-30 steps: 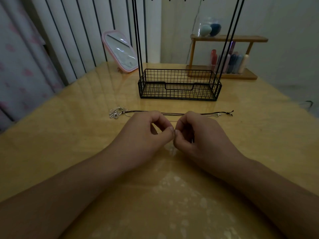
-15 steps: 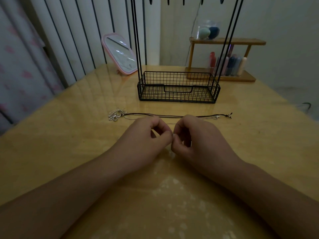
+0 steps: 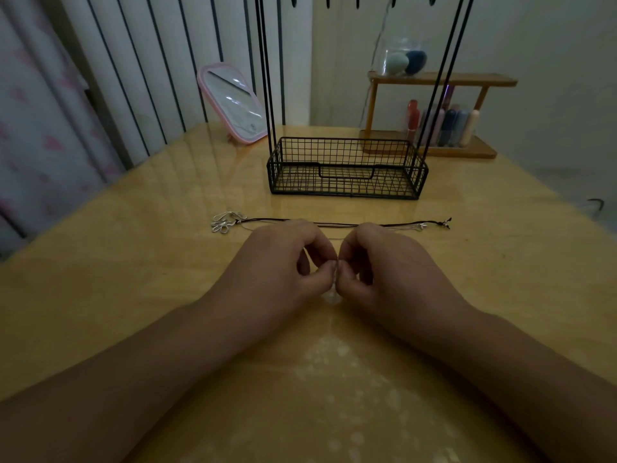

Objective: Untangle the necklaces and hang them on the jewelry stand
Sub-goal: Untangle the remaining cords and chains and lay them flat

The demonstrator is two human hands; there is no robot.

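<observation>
My left hand (image 3: 283, 262) and my right hand (image 3: 387, 265) meet at the table's middle, fingertips together, both pinching a thin silver necklace (image 3: 335, 282) between thumb and forefinger. Most of that chain is hidden by my fingers. Just beyond them a black cord necklace (image 3: 337, 224) lies stretched left to right, with a silver pendant cluster (image 3: 227, 222) at its left end and a clasp at its right. The black wire jewelry stand (image 3: 347, 168) rises behind, its basket base on the table and its hooks at the top edge.
A pink-framed mirror (image 3: 232, 101) leans at the back left. A wooden shelf (image 3: 434, 111) with bottles and a jar stands at the back right. The glossy wooden table (image 3: 133, 262) stretches around my arms; curtains hang on the left.
My view tilted slightly, so everything sits a little lower. Both hands stay together, fingertips working the silver chain; the black cord has not moved.
</observation>
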